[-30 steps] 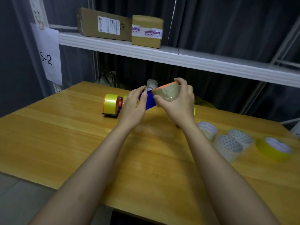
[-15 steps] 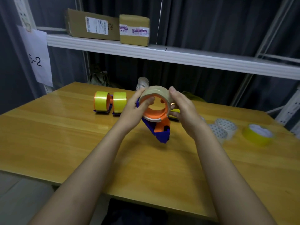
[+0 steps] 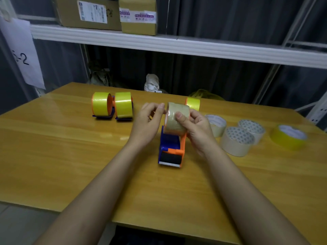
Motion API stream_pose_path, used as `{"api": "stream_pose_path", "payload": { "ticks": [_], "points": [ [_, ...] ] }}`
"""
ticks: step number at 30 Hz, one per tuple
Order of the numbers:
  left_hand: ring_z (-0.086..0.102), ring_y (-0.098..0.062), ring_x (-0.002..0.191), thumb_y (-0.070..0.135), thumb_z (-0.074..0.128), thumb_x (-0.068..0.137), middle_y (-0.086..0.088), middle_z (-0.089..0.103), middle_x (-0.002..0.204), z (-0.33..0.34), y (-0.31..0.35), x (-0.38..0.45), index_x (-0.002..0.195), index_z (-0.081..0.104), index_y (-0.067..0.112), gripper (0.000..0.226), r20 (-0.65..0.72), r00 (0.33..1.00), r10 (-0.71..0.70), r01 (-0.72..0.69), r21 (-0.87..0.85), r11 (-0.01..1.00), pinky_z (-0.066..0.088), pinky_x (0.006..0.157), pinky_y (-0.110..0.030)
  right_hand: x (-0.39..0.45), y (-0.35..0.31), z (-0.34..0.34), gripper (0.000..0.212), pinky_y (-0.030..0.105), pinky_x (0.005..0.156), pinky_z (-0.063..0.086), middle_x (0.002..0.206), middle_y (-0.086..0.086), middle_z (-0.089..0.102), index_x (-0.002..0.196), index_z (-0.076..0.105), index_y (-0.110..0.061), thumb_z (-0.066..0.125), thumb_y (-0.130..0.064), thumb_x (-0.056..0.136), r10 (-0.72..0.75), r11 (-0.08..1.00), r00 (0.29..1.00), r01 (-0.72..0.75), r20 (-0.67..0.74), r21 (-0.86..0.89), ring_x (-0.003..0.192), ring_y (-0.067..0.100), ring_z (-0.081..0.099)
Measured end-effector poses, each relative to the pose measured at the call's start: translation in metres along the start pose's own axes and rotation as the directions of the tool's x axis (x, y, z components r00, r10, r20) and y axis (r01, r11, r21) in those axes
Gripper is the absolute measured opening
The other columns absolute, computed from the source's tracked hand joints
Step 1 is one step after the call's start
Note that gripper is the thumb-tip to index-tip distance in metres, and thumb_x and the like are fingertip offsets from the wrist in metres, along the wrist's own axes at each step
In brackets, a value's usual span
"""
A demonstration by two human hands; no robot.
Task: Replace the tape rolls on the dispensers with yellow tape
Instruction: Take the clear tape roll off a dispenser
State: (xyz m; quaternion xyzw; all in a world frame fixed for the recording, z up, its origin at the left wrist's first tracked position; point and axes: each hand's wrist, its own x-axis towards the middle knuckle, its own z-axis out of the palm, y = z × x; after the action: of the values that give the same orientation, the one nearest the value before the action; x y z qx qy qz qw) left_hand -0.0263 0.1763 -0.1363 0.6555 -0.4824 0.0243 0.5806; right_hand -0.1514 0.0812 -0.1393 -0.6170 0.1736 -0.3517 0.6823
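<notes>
A blue and orange tape dispenser is held above the wooden table, its toothed blade toward me. It carries a brown tape roll. My right hand grips that roll, thumb on its face. My left hand pinches at the roll's left edge with thumb and finger. Two dispensers loaded with yellow tape stand at the back left. A third yellow-loaded dispenser peeks out behind my right hand. A loose yellow roll lies flat at the right.
Three pale tape rolls lie flat right of my hands. A white shelf with two cardboard boxes runs overhead at the back. A paper sign hangs at the left.
The dispenser has turned from showing its orange hub side-on to pointing its blade at me and has come lower. My right hand now wraps the roll; the left has shifted to its edge.
</notes>
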Motion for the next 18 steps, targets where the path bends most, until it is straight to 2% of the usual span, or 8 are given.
{"api": "stream_pose_path", "payload": {
  "ticks": [3, 6, 8, 10, 13, 15, 18],
  "points": [
    [0.055, 0.004, 0.069, 0.021, 0.047, 0.098, 0.012, 0.060, 0.070, 0.003, -0.002, -0.010, 0.078, 0.060, 0.025, 0.024, 0.206, 0.978, -0.030, 0.076, -0.215, 0.974, 0.043, 0.063, -0.013, 0.000, 0.017, -0.003, 0.067, 0.043, 0.090, 0.052, 0.108, 0.013, 0.071, 0.116, 0.062, -0.006, 0.082, -0.043, 0.063, 0.040, 0.994, 0.998, -0.035, -0.040, 0.108, 0.103, 0.027, 0.067],
    [0.060, 0.002, 0.072, 0.019, 0.050, 0.096, 0.016, 0.065, 0.070, 0.007, -0.014, -0.014, 0.082, 0.065, 0.021, 0.020, 0.308, 0.945, -0.111, 0.205, -0.293, 0.934, 0.050, 0.068, -0.017, 0.000, 0.023, -0.007, 0.082, 0.045, 0.093, 0.052, 0.111, 0.017, 0.070, 0.120, 0.061, -0.002, 0.084, -0.050, 0.058, 0.086, 0.990, 0.996, -0.087, 0.013, 0.113, 0.103, 0.030, 0.066],
    [0.063, -0.002, 0.077, 0.018, 0.051, 0.095, 0.011, 0.068, 0.077, 0.007, -0.019, -0.013, 0.085, 0.067, 0.019, 0.019, 0.349, 0.919, -0.184, 0.299, -0.314, 0.901, 0.053, 0.072, -0.021, 0.000, 0.025, -0.011, 0.075, 0.046, 0.094, 0.050, 0.113, 0.018, 0.068, 0.123, 0.059, -0.002, 0.082, -0.044, 0.065, 0.110, 0.989, 0.993, -0.114, 0.045, 0.097, 0.107, 0.031, 0.065],
    [0.064, -0.007, 0.082, 0.017, 0.052, 0.093, 0.002, 0.068, 0.084, 0.004, -0.021, -0.012, 0.090, 0.067, 0.015, 0.016, 0.402, 0.886, -0.232, 0.378, -0.337, 0.862, 0.054, 0.073, -0.022, 0.000, 0.026, -0.015, 0.060, 0.046, 0.096, 0.049, 0.117, 0.019, 0.066, 0.126, 0.057, -0.002, 0.076, -0.031, 0.077, 0.130, 0.986, 0.989, -0.137, 0.075, 0.097, 0.110, 0.032, 0.063],
    [0.065, -0.017, 0.096, 0.013, 0.053, 0.093, -0.013, 0.066, 0.105, -0.003, -0.022, -0.012, 0.110, 0.064, 0.003, 0.023, 0.515, 0.814, -0.269, 0.488, -0.353, 0.798, 0.055, 0.080, -0.024, 0.000, 0.026, -0.018, 0.051, 0.041, 0.093, 0.051, 0.118, 0.018, 0.065, 0.127, 0.055, -0.002, 0.065, -0.020, 0.081, 0.138, 0.988, 0.986, -0.145, 0.094, 0.062, 0.108, 0.028, 0.063],
    [0.065, -0.017, 0.104, 0.010, 0.056, 0.091, -0.011, 0.065, 0.115, -0.006, -0.021, -0.015, 0.119, 0.061, 0.005, 0.029, 0.547, 0.791, -0.276, 0.507, -0.332, 0.796, 0.054, 0.085, -0.024, -0.001, 0.026, -0.018, 0.048, 0.038, 0.088, 0.053, 0.118, 0.018, 0.065, 0.128, 0.055, -0.002, 0.064, -0.017, 0.083, 0.126, 0.990, 0.988, -0.130, 0.085, 0.049, 0.107, 0.027, 0.063],
    [0.064, 0.000, 0.096, 0.006, 0.061, 0.088, 0.004, 0.067, 0.107, -0.005, -0.017, -0.019, 0.115, 0.062, 0.017, 0.029, 0.504, 0.824, -0.261, 0.437, -0.271, 0.858, 0.051, 0.081, -0.015, -0.004, 0.029, -0.019, 0.043, 0.038, 0.089, 0.054, 0.118, 0.018, 0.065, 0.126, 0.056, -0.002, 0.062, -0.017, 0.087, 0.125, 0.991, 0.991, -0.128, 0.054, 0.047, 0.108, 0.027, 0.063]
  ]
}}
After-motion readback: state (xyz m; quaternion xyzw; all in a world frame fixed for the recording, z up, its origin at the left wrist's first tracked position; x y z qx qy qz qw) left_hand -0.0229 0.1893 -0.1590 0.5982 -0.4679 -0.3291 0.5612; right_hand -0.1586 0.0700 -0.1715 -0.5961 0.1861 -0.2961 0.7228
